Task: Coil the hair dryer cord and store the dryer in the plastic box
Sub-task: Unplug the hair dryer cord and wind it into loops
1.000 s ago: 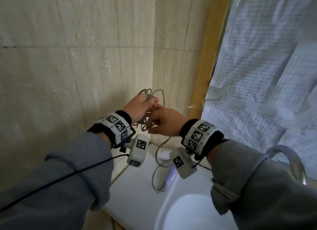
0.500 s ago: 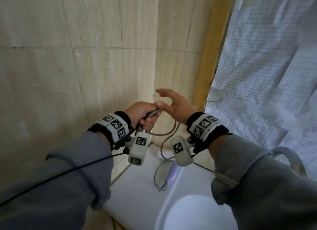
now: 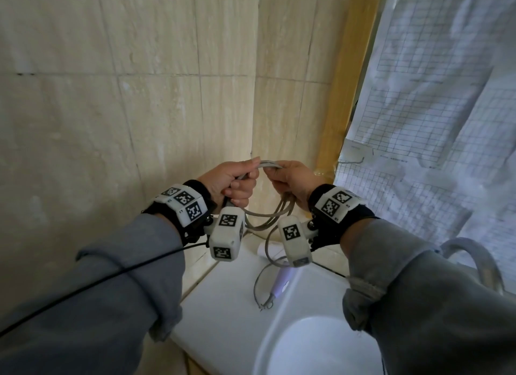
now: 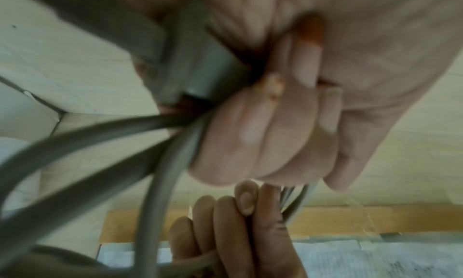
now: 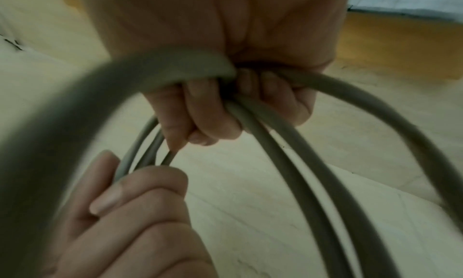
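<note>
A grey cord [image 3: 269,165] is gathered in several loops held up in front of the tiled wall corner. My left hand [image 3: 236,183] grips one side of the loops together with the grey plug [image 4: 200,64]. My right hand [image 3: 290,183] grips the other side of the loops [image 5: 263,112], fingers curled round them. The coil hangs between both fists [image 3: 268,215]. One strand [image 3: 258,279] trails down to the pale lilac and white hair dryer [image 3: 282,281] lying on the sink ledge, partly hidden by the wrist cameras. No plastic box is in view.
A white sink [image 3: 315,346] with a wide ledge lies below the hands, a curved metal tap [image 3: 480,263] at the right. Beige tiled walls [image 3: 139,109] meet in a corner behind. A wooden frame [image 3: 343,109] and a window covered with gridded paper [image 3: 432,109] stand at the right.
The right hand, open and raised half a second ago, has come down and closed on the loops. The left hand keeps its hold; the coil now spans both fists.
</note>
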A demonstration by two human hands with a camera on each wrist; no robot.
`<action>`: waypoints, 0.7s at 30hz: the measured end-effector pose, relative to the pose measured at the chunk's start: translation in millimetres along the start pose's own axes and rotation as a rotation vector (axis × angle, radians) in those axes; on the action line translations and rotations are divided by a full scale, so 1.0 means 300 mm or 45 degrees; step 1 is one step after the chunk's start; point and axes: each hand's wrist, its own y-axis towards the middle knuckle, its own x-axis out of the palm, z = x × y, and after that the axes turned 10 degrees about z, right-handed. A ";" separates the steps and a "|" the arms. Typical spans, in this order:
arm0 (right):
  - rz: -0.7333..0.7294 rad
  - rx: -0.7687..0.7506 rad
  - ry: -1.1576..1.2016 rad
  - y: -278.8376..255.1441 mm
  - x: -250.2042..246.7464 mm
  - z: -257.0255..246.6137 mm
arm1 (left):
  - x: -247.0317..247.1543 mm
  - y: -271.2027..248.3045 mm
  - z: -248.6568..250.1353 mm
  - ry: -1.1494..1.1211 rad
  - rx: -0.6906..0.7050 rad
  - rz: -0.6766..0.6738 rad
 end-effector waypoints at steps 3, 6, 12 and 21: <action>0.008 0.057 0.032 0.000 -0.003 0.005 | 0.004 -0.005 0.004 0.003 0.019 0.024; 0.043 0.134 0.121 -0.005 -0.017 0.032 | 0.005 -0.005 0.021 -0.081 0.079 0.046; 0.100 0.170 0.218 -0.013 -0.014 0.096 | -0.015 0.018 0.023 -0.277 0.160 0.171; -0.023 0.145 -0.218 -0.054 0.028 0.220 | -0.058 0.040 0.065 -0.674 0.369 0.356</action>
